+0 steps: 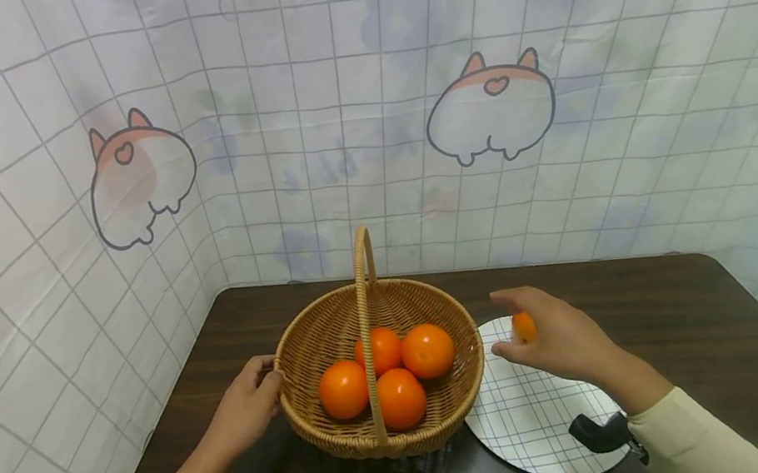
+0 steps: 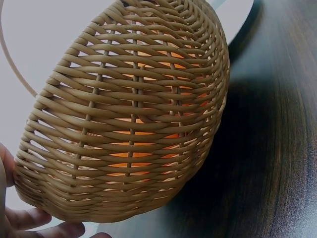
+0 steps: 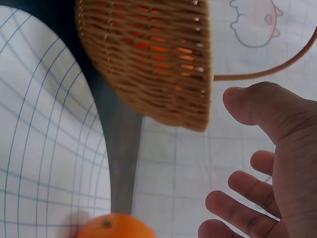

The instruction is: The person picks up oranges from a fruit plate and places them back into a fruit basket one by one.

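Observation:
A wicker basket (image 1: 312, 443) with a tall arched handle stands on the table, several oranges (image 1: 401, 398) lying inside it. My left hand (image 1: 247, 403) holds the basket's left rim, with thumb and fingers at its edge in the left wrist view. To the basket's right is a round white plate (image 1: 526, 422) with a dark grid pattern. One orange (image 3: 118, 227) sits on the plate, partly hidden behind my right hand (image 1: 556, 332) in the head view. That hand hovers over the plate, thumb and fingers spread apart and holding nothing.
The dark wooden table (image 1: 700, 332) extends right of the plate. A white grid-patterned curtain (image 1: 356, 105) printed with cartoon animals encloses the back and sides. The basket's handle (image 1: 367, 331) rises above the oranges.

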A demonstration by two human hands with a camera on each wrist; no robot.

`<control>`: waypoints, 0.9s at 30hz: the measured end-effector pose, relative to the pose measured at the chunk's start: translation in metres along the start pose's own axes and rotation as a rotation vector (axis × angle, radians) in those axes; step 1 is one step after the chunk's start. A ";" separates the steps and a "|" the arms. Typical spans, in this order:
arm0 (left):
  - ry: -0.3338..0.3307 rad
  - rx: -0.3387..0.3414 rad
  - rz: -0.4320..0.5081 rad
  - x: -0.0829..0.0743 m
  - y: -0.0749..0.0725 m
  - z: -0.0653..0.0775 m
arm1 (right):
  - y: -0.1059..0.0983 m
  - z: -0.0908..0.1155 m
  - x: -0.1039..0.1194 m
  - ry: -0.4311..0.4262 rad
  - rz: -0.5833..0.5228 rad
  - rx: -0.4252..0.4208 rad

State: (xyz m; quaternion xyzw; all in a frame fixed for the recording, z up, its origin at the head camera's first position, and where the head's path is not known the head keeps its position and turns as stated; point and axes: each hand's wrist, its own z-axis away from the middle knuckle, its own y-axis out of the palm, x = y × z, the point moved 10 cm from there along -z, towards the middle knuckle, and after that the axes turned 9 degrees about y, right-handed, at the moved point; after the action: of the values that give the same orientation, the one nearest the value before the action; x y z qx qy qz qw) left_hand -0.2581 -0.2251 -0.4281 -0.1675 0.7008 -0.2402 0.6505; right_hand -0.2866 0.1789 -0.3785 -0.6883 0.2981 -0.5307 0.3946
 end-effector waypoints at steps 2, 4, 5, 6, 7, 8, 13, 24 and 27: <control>0.001 -0.001 -0.003 0.000 0.000 0.000 | 0.000 0.000 -0.006 0.012 0.003 0.002; 0.000 -0.002 -0.005 0.000 -0.001 0.000 | -0.001 0.001 -0.010 0.022 0.004 -0.001; 0.000 -0.001 -0.004 0.000 0.000 0.000 | -0.001 0.001 -0.012 0.026 0.005 -0.002; 0.000 0.000 -0.003 0.000 0.000 -0.001 | -0.001 0.002 -0.014 0.030 0.007 -0.004; 0.001 0.000 -0.002 0.001 0.000 -0.001 | -0.002 0.002 -0.016 0.033 0.008 -0.006; 0.001 0.001 -0.002 0.001 0.000 -0.001 | -0.002 0.003 -0.018 0.036 0.008 -0.008; 0.007 -0.001 -0.006 0.001 0.000 0.000 | -0.004 0.005 -0.026 0.048 0.024 -0.028; 0.001 0.005 -0.006 0.001 -0.002 0.002 | -0.010 0.008 -0.045 0.104 0.072 -0.064; 0.001 0.006 -0.010 0.002 -0.003 0.002 | -0.009 0.008 -0.050 0.109 0.069 -0.063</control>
State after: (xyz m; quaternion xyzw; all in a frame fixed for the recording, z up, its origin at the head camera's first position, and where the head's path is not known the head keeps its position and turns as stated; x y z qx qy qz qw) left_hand -0.2564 -0.2287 -0.4282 -0.1687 0.6996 -0.2456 0.6494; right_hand -0.2922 0.2265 -0.3967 -0.6598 0.3593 -0.5438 0.3739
